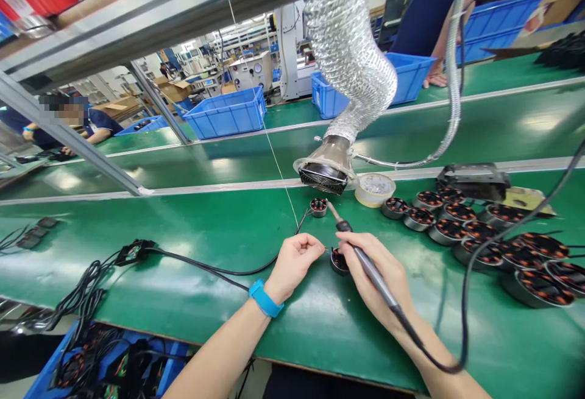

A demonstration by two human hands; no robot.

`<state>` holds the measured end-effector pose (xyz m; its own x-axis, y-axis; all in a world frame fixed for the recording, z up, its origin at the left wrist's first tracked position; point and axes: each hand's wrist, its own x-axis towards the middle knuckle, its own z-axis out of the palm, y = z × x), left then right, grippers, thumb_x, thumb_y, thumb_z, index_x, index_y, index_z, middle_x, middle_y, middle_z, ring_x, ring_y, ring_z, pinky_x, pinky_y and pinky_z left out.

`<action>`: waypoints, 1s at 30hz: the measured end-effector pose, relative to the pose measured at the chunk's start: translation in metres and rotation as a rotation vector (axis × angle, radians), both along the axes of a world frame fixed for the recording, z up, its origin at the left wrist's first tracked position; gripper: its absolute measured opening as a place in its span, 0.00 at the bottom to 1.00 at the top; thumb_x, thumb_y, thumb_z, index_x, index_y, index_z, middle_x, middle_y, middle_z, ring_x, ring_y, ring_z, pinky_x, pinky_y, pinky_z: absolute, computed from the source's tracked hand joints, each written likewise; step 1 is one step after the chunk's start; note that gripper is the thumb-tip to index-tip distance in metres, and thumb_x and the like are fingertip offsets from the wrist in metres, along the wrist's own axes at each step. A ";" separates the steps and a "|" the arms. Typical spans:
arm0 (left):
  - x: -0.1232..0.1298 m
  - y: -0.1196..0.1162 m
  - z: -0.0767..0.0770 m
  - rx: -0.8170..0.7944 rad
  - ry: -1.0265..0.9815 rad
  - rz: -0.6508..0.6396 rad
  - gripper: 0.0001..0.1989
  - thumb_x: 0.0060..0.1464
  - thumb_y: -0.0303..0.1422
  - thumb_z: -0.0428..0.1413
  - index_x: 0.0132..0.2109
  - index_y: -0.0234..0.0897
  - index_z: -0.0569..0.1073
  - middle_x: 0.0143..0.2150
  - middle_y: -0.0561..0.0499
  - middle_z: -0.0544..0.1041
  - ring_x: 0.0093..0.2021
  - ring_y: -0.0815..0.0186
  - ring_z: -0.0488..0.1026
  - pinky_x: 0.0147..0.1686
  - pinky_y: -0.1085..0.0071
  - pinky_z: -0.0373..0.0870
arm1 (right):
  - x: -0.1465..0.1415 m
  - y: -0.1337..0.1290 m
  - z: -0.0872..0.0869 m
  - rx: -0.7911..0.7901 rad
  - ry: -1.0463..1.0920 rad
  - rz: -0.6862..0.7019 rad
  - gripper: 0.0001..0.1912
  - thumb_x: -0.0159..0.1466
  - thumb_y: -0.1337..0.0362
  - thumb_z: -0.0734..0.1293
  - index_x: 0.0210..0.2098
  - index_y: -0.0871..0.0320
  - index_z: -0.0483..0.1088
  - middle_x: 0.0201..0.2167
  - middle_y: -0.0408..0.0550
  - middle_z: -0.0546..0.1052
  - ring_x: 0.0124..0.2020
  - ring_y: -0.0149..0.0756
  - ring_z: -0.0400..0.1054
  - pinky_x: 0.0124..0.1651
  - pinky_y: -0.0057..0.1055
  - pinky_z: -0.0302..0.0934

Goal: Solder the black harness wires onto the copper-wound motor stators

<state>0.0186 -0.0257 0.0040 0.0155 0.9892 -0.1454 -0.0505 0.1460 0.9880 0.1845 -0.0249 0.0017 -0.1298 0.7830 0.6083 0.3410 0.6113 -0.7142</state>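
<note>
My left hand (295,265), with a blue wristband (265,299), is closed in a pinch. A thin pale strand of solder wire (276,158) runs from overhead down to it, and a short tip shows past the fingertips. In my right hand (381,277) is a soldering iron (372,268), its tip pointing up and away near a small motor stator (319,206) with copper windings. Another stator (339,261) sits between my hands, partly hidden by the right fingers. Black cables (205,265) run from a small circuit board (134,253) past my left hand.
A fume extraction duct (325,164) hangs over the bench beside a round tub (375,189). Several stators (484,228) stand in rows at right. The iron's cord (465,301) loops there. A blue crate (50,374) holds wired parts at lower left. Other people work beyond.
</note>
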 end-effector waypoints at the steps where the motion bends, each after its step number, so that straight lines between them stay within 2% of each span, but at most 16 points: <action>1: 0.000 -0.001 0.001 0.013 0.014 -0.008 0.13 0.52 0.40 0.61 0.32 0.33 0.74 0.24 0.56 0.67 0.23 0.75 0.56 0.26 0.74 0.54 | -0.002 0.002 0.001 0.014 -0.023 0.023 0.12 0.70 0.67 0.63 0.52 0.53 0.71 0.42 0.49 0.74 0.39 0.34 0.73 0.43 0.31 0.69; 4: 0.000 -0.004 0.003 0.068 0.060 -0.032 0.12 0.54 0.40 0.59 0.32 0.33 0.74 0.26 0.54 0.68 0.25 0.73 0.58 0.28 0.74 0.57 | -0.005 0.005 0.003 0.027 -0.060 0.068 0.15 0.69 0.69 0.63 0.55 0.53 0.69 0.46 0.50 0.72 0.41 0.34 0.73 0.45 0.31 0.70; 8: -0.001 -0.006 -0.001 0.153 0.070 -0.060 0.11 0.55 0.38 0.58 0.33 0.33 0.73 0.29 0.52 0.71 0.30 0.70 0.65 0.32 0.74 0.61 | -0.009 0.005 0.004 0.026 -0.083 0.095 0.16 0.69 0.69 0.63 0.55 0.52 0.69 0.44 0.50 0.71 0.39 0.33 0.73 0.45 0.31 0.71; 11: -0.002 -0.006 -0.003 0.163 0.056 -0.072 0.10 0.55 0.37 0.58 0.34 0.32 0.74 0.31 0.50 0.73 0.32 0.69 0.67 0.35 0.73 0.63 | -0.011 0.005 0.003 0.098 -0.096 0.074 0.14 0.69 0.70 0.62 0.53 0.53 0.69 0.43 0.50 0.69 0.40 0.33 0.72 0.45 0.32 0.71; 16: -0.003 -0.007 0.003 0.077 0.062 -0.087 0.10 0.53 0.36 0.58 0.34 0.32 0.74 0.28 0.52 0.71 0.26 0.72 0.62 0.28 0.74 0.58 | -0.006 0.004 -0.004 0.136 -0.113 0.081 0.16 0.69 0.72 0.62 0.55 0.53 0.68 0.43 0.50 0.68 0.41 0.33 0.71 0.46 0.32 0.70; 23: -0.003 -0.006 0.003 0.000 0.029 -0.071 0.18 0.52 0.45 0.61 0.32 0.32 0.74 0.22 0.57 0.65 0.22 0.75 0.55 0.25 0.74 0.53 | -0.004 -0.001 -0.007 0.141 -0.130 0.077 0.17 0.69 0.71 0.63 0.55 0.52 0.69 0.44 0.49 0.70 0.41 0.34 0.72 0.44 0.30 0.70; 27: -0.002 -0.006 0.002 -0.030 0.017 -0.058 0.15 0.51 0.42 0.62 0.32 0.32 0.73 0.23 0.57 0.65 0.22 0.75 0.55 0.24 0.74 0.52 | 0.000 -0.006 -0.001 0.112 -0.063 -0.027 0.16 0.68 0.70 0.65 0.55 0.53 0.70 0.44 0.49 0.74 0.40 0.34 0.73 0.45 0.32 0.69; 30: -0.001 -0.007 0.003 -0.046 0.019 -0.054 0.14 0.51 0.40 0.62 0.31 0.32 0.73 0.22 0.57 0.65 0.21 0.76 0.54 0.24 0.75 0.52 | 0.008 -0.012 -0.001 0.059 0.044 -0.170 0.11 0.68 0.68 0.65 0.49 0.53 0.74 0.34 0.45 0.76 0.32 0.32 0.73 0.38 0.30 0.67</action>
